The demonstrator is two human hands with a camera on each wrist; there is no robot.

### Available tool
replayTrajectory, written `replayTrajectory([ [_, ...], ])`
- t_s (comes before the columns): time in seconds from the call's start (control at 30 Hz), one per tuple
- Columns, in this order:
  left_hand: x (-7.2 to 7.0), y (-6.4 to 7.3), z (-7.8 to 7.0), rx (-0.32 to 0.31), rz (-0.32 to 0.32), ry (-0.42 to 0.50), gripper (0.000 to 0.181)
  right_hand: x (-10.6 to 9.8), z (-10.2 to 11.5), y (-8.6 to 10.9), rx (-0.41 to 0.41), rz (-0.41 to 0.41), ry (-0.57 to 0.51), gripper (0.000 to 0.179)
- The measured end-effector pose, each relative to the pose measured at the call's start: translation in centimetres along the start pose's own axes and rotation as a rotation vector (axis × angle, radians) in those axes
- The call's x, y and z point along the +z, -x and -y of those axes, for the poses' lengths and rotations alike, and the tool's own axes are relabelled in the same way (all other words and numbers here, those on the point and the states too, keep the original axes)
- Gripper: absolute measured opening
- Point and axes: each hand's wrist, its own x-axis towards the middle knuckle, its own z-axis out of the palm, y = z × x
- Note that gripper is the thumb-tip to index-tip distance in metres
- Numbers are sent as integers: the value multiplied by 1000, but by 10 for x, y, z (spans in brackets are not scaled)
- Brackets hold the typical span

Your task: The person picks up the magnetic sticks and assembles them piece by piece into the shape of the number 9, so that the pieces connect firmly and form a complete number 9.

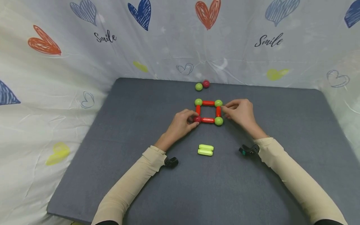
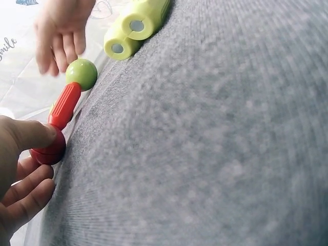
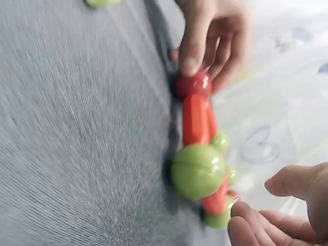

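Observation:
A square of red rods [image 1: 208, 120] with balls at its corners lies flat on the table. Three corner balls are green, such as the near right one [image 1: 218, 121]; the near left one is a red ball [image 1: 197, 119]. My left hand [image 1: 180, 123] pinches that red ball between thumb and fingers, as the left wrist view also shows. Beside the square's right side is my right hand [image 1: 242, 112]. In the right wrist view its thumb and fingers stand apart with nothing between them, fingertips close to the far right green ball [image 3: 218, 218].
Two yellow-green rods [image 1: 205, 152] lie side by side nearer to me. Behind the square, a loose green ball [image 1: 198, 87] and a loose red ball [image 1: 206, 83] sit near the back edge of the grey table [image 1: 157, 93]. A printed white curtain [image 1: 168, 40] hangs behind.

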Motion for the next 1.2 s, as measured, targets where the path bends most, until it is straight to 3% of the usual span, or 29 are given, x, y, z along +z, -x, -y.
replayTrajectory([
  [0.13,1,0,1,-1,4,0,28,-5,14,26,-102,34,52,15],
  [0.3,-2,1,3,6,-15,-1,28,5,28,62,-220,248,50,8],
  [0.47,-3,1,4,11,-16,2,28,23,32,82,-303,422,92,10],
  [0.7,-1,1,4,10,-1,19,29,33,35,88,-361,506,214,13],
  [1.03,0,1,4,20,-13,33,28,33,42,84,-317,588,233,8],
  [1.2,1,1,4,19,-13,33,28,34,39,82,-294,563,202,7],
])
